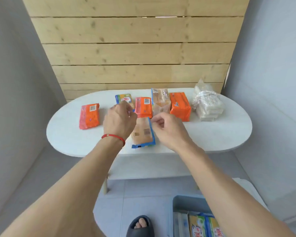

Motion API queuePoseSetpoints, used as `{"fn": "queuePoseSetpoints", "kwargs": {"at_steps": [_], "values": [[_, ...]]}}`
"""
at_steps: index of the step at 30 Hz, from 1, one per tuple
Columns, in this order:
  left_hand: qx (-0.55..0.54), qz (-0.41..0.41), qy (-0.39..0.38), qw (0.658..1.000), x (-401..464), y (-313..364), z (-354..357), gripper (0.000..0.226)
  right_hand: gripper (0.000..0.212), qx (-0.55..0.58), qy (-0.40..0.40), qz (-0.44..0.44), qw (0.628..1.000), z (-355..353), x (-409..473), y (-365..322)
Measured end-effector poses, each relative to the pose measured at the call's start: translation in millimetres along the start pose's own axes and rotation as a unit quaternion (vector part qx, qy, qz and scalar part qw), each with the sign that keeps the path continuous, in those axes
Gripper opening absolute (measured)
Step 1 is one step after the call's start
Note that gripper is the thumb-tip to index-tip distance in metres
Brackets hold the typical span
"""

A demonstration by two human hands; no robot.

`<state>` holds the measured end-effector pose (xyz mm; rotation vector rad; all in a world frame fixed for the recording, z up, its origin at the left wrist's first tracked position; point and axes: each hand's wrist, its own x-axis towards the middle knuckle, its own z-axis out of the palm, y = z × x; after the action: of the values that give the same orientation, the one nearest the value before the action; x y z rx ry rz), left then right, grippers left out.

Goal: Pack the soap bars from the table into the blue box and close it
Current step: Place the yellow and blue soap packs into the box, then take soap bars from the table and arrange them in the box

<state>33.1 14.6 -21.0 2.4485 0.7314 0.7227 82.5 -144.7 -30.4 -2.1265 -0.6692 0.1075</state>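
Note:
A soap pack with blue edges (144, 134) lies near the front edge of the white oval table (220, 134), between my hands. My left hand (120, 120) is curled over its left side, and its fingertips are hidden. My right hand (167, 129) pinches thumb and forefinger at the pack's upper right corner. Behind are an orange pack (89, 116) at the left, a blue-and-yellow pack (124, 99), a second orange pack (143, 107), a tan pack (161, 101) and a third orange pack (180, 106). The blue box (174, 202) stands open on the floor at the lower right, with yellow soap packs (198, 226) inside.
A clear-wrapped stack of white bars (207, 105) sits at the table's right end. A wooden plank wall (135, 48) rises right behind the table, with grey walls at both sides. My foot in a dark slipper (140, 226) rests on the floor next to the box.

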Motion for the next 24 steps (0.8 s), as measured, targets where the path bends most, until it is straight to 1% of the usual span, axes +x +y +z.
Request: {"fn": "queuePoseSetpoints", "kwargs": {"at_steps": [2,4,5,7,8,9,10,12,13,14,16,19,21,23,24], "values": [[0.028,-0.023,-0.015,0.999,17.7,-20.6,14.2,0.036,0.026,-0.08,-0.028,-0.029,0.996,15.7,29.8,-8.3],[0.067,-0.012,-0.067,0.995,24.7,-32.4,27.9,0.053,0.035,-0.191,-0.072,-0.046,0.978,30.1,55.4,-13.6],[0.087,-0.001,-0.102,0.991,27.5,-36.2,32.0,0.061,0.039,-0.229,-0.094,-0.044,0.968,37.9,65.6,-14.9],[0.127,0.006,-0.17,0.977,32.8,-40.3,36.8,0.072,0.05,-0.258,-0.141,-0.002,0.956,53.6,81.0,-15.7],[0.149,0.008,-0.185,0.971,35.3,-40.4,37.4,0.072,0.055,-0.277,-0.149,0.02,0.949,62.1,87.0,-15.9],[0.168,0.004,-0.184,0.968,36.8,-40.7,36.8,0.067,0.057,-0.302,-0.148,0.03,0.941,70.5,91.4,-18.0],[0.183,-0.002,-0.166,0.969,39.1,-40.1,34.7,0.058,0.055,-0.33,-0.138,0.034,0.933,77.4,96.1,-22.0],[0.206,-0.018,-0.114,0.972,43.5,-33.6,29.7,0.035,0.042,-0.358,-0.1,0.033,0.928,82.8,103.3,-29.9],[0.211,-0.029,-0.097,0.972,46.3,-31.3,28.7,0.03,0.037,-0.356,-0.08,0.038,0.93,84.4,107.6,-33.2],[0.211,-0.041,-0.089,0.973,48.7,-28.9,28.5,0.029,0.035,-0.353,-0.062,0.046,0.932,85.4,111.6,-34.9],[0.209,-0.064,-0.084,0.972,51.9,-26.4,28.9,0.03,0.039,-0.347,-0.026,0.088,0.933,89.6,114.5,-35.1],[0.169,-0.096,-0.074,0.978,51.6,-31.8,32.9,0.034,0.045,-0.307,-0.007,0.146,0.941,99.3,116.7,-38.0],[0.136,-0.114,-0.072,0.982,46.1,-38.5,35.0,0.041,0.047,-0.304,-0.01,0.144,0.942,97.1,118.3,-39.5],[0.131,-0.104,-0.056,0.984,43.0,-42.5,36.6,0.047,0.052,-0.334,-0.003,0.101,0.937,89.8,119.1,-42.8],[0.132,-0.095,-0.042,0.986,44.2,-43.4,35.6,0.046,0.054,-0.347,0.012,0.073,0.935,86.4,118.1,-46.3]]}}
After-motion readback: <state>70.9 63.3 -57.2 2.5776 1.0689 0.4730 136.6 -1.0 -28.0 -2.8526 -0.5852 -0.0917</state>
